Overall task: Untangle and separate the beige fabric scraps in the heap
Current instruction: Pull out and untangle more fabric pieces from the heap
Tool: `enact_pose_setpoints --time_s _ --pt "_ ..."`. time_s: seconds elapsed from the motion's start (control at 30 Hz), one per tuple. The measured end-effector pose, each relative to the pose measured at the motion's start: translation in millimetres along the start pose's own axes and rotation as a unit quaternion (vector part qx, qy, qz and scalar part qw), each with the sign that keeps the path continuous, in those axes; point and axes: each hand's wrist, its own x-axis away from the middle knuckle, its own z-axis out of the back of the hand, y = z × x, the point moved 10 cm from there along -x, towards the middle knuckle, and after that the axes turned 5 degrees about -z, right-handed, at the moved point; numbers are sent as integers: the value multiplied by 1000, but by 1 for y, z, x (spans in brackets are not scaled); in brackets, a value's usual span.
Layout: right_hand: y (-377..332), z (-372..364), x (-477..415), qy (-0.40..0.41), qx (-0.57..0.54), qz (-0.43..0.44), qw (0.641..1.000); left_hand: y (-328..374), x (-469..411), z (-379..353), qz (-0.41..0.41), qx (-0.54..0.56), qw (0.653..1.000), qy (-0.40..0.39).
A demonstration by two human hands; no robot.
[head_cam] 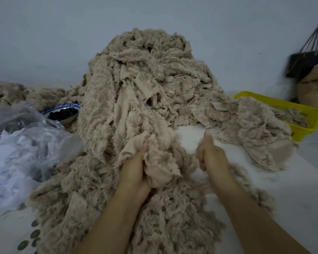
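Observation:
A tall heap of beige fluffy fabric scraps (145, 79) rises against the wall and spreads down the table toward me. My left hand (136, 169) grips a bunched beige scrap (162, 162) at the heap's foot, still joined to the tangle above it. My right hand (211, 154) is blurred, just right of that scrap, fingers curled into a fist with the thumb up; I cannot make out anything in it. A lower pile of scraps (250, 125) lies to the right.
A yellow plastic crate (301, 129) with scraps in it sits at the right. Clear plastic bags over white scraps (17, 143) lie at the left, a blue-patterned bowl (62, 110) behind them. A dark bag (305, 61) hangs on the wall. White table (292, 189).

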Motion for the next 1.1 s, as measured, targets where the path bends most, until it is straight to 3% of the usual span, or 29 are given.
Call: enact_pose_setpoints --time_s 0.07,0.17,0.23,0.33,0.37,0.43,0.5,0.57,0.7,0.83,0.9,1.0,1.1 --pt "-9 -18 12 -56 42 41 997 -7 1 -11 26 43 998 -35" --pt "-41 -44 39 -139 37 216 966 -7 -1 -16 40 87 994 -56" --pt "-47 -66 56 -196 117 274 934 -4 -4 -10 49 124 990 -43" --pt "-41 -90 67 -190 269 329 885 1 -7 -4 41 182 982 -30" --pt "-38 -87 63 -189 243 306 901 6 -10 0 15 188 982 -18" --pt "-32 -68 47 -196 67 188 960 18 -15 9 -53 172 984 5" --pt "-27 -48 32 -180 -97 100 974 28 -17 12 -102 141 984 21" --pt "-24 -38 24 -162 -189 63 966 32 -17 11 -113 115 987 20" --pt "-18 -35 19 -152 -243 4 958 18 -14 1 -45 60 997 -27" --pt "-15 -43 22 -179 -259 -27 949 11 -3 -9 -14 -65 996 -64" --pt "-19 -47 26 -194 -256 -16 947 13 6 -19 -37 -165 980 -104" --pt "-21 -48 27 -203 -255 -9 945 12 18 -29 -73 -331 930 -144" --pt "-18 -48 25 -213 -297 -38 930 13 15 -20 -88 -361 922 -104"
